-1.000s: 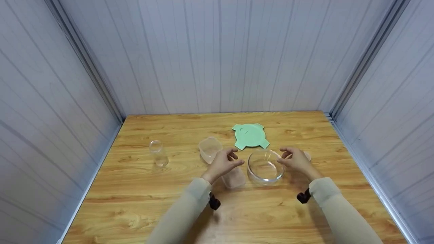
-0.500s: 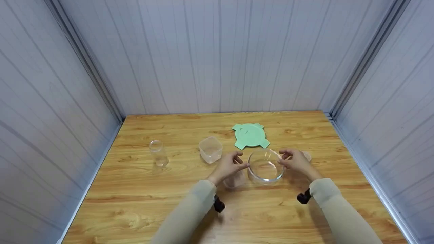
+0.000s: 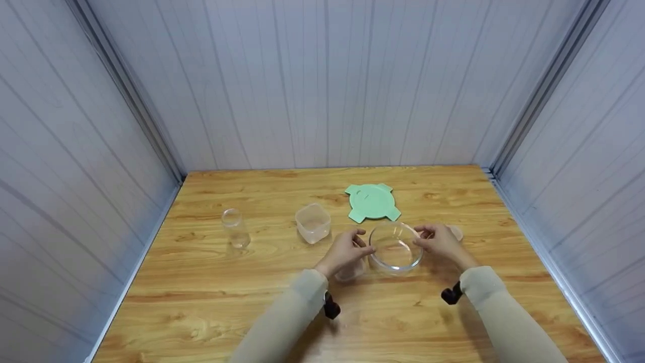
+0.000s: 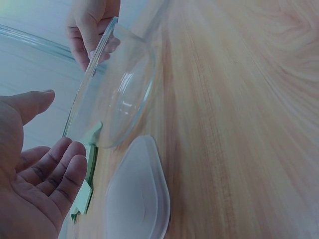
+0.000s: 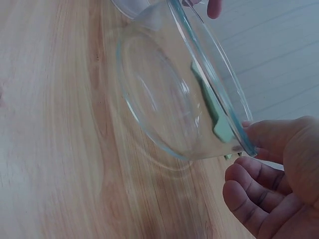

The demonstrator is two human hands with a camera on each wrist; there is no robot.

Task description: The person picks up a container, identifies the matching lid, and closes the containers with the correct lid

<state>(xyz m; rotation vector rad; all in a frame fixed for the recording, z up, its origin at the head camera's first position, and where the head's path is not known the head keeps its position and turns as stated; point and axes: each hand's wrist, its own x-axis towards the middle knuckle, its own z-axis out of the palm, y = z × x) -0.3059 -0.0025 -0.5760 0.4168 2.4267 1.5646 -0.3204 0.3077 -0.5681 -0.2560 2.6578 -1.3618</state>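
A round clear glass bowl point(image 3: 396, 265) stands between both hands at the right of the table. My right hand point(image 3: 439, 242) pinches its right rim, with the thumb over the edge and a finger outside, as the right wrist view shows. On the other side my left hand point(image 3: 344, 252) has its thumb at the left rim. In the left wrist view the left thumb and fingers are spread apart around the edge of the bowl point(image 4: 127, 94). Below the left hand lies a translucent plastic lid-like piece point(image 4: 137, 194), partly hidden in the head view.
Behind the bowl lies a mint-green round lid point(image 3: 372, 201) with four tabs. A translucent square container point(image 3: 313, 224) stands left of the hands, and a clear glass jar point(image 3: 236, 229) farther left. A small pale round thing point(image 3: 456, 232) sits behind the right hand. Panel walls point(image 3: 322, 85) enclose the table.
My left hand has moved right from beside the square container up to the bowl's left rim. The right hand's fingers have closed slightly at the right rim; the bowl has hardly moved.
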